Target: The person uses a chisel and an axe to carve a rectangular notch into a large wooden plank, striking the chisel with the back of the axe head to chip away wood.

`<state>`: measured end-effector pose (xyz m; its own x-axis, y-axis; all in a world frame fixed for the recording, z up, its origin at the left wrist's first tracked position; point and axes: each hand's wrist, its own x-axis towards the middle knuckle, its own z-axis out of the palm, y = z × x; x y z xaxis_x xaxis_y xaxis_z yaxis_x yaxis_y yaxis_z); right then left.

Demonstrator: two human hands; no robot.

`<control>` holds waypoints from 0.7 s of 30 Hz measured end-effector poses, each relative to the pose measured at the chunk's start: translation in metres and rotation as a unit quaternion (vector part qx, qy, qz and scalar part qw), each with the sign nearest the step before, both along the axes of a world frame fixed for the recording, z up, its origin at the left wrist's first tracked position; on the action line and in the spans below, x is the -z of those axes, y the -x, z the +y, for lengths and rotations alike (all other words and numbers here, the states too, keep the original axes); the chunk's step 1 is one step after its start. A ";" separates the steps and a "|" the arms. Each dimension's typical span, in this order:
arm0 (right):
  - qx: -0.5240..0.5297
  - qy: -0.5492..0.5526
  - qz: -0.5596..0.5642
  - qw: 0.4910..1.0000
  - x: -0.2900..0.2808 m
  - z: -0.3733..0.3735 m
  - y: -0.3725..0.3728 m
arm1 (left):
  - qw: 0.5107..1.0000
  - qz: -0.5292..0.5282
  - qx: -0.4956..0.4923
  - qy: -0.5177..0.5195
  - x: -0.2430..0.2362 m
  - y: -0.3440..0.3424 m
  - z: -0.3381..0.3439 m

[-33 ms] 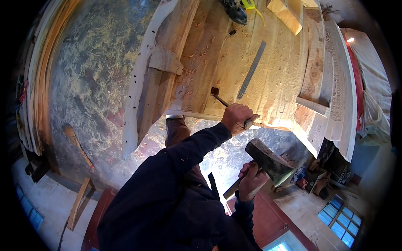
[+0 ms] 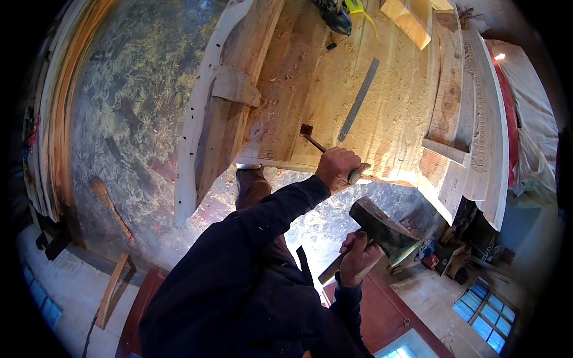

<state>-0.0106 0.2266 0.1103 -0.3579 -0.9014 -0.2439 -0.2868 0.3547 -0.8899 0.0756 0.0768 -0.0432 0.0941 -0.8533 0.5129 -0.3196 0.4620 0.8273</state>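
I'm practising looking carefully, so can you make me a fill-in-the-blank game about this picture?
The upper hand, holding the chisel, is the person's ____ hand.
The lower hand, gripping the axe-like tool, is the person's ____ hand.
The flat grey strip lies to the ____ of the chisel.
The panel with the dark hole is made of ____.

Missing words: left; right; right; wood.

Beside metal strip [image 2: 359, 98]: chisel [image 2: 314, 142], grip mostly hidden by left hand [image 2: 338, 169]. Beyond strip: black object [image 2: 336, 19], top cut off.
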 end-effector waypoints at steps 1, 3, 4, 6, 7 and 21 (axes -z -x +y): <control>0.006 -0.002 0.000 1.000 0.000 0.000 0.000 | 1.000 -0.001 -0.002 0.000 0.000 0.001 0.000; 0.018 -0.007 0.001 1.000 0.000 -0.001 -0.002 | 1.000 -0.002 -0.006 0.001 -0.001 0.003 -0.001; 0.021 -0.012 0.000 1.000 0.001 -0.001 0.000 | 1.000 0.002 -0.011 0.002 -0.002 0.005 -0.002; 0.027 -0.024 -0.002 0.999 0.002 0.000 0.003 | 1.000 0.010 -0.022 0.003 -0.004 0.008 -0.003; 0.023 -0.026 0.007 0.999 0.001 0.000 0.003 | 1.000 0.005 -0.020 -0.002 -0.004 0.008 -0.002; 0.024 -0.035 0.013 0.999 0.001 0.002 0.000 | 1.000 -0.019 -0.012 0.017 -0.003 0.000 0.003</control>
<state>-0.0102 0.2283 0.1096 -0.4081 -0.8636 -0.2962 -0.2909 0.4305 -0.8544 0.0756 0.0802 -0.0403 0.0943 -0.8328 0.5455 -0.3626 0.4815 0.7979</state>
